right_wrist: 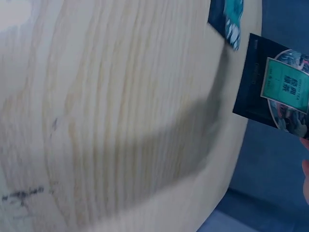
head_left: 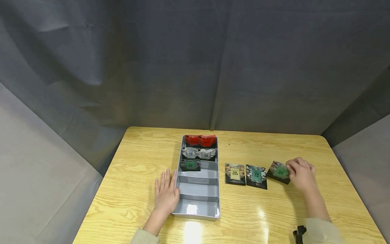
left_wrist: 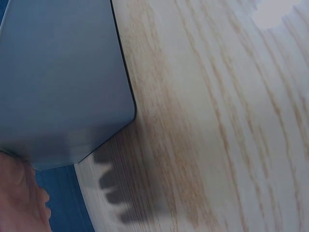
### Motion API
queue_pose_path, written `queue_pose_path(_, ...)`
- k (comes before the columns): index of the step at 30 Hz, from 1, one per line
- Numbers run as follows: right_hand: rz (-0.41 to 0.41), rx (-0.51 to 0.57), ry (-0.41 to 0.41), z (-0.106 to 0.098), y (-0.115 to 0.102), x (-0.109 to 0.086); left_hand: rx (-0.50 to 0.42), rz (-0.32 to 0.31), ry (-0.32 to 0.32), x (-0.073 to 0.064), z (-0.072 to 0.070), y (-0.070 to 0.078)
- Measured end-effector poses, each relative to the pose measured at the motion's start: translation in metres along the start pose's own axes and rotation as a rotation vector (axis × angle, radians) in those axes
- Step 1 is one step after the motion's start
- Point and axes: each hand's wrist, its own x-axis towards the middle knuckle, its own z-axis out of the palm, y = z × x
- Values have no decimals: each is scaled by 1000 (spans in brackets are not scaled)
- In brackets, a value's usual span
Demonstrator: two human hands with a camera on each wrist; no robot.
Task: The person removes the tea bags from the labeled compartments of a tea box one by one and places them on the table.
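Observation:
In the head view my right hand (head_left: 302, 176) pinches a dark tea sachet with a green label (head_left: 278, 172) by its right edge. The right wrist view shows that sachet (right_wrist: 260, 84) tilted, with "green tea" on its label. Left of it lie a teal-labelled sachet (head_left: 256, 176) and a yellow-labelled sachet (head_left: 235, 174). My left hand (head_left: 166, 198) rests at the left side of a grey divided box (head_left: 219, 206), fingers straight, thumb at its rim. The box holds red sachets (head_left: 200, 140) at the back, white-labelled ones (head_left: 198, 154) in front, then one green-labelled sachet (head_left: 190, 165).
The two front compartments (head_left: 198, 204) of the box show bare floors. Wooden tabletop (head_left: 134, 162) surrounds everything, with a dark curtain (head_left: 170, 84) behind. A small black object (head_left: 300, 234) is beside the right sleeve (head_left: 323, 232).

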Motion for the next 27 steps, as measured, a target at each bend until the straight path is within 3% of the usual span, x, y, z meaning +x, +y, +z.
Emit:
queue_pose_path(9, 49, -66, -110, 11, 24, 0, 2, -4, -1, 0, 0, 0)
queue_pose_path(18, 105, -176, -90, 44, 34, 5, -14, -8, -4, -1, -2, 2)
queue_pose_path(27, 168, -161, -58, 65, 33, 5, -9, -5, -2, 0, -1, 2)
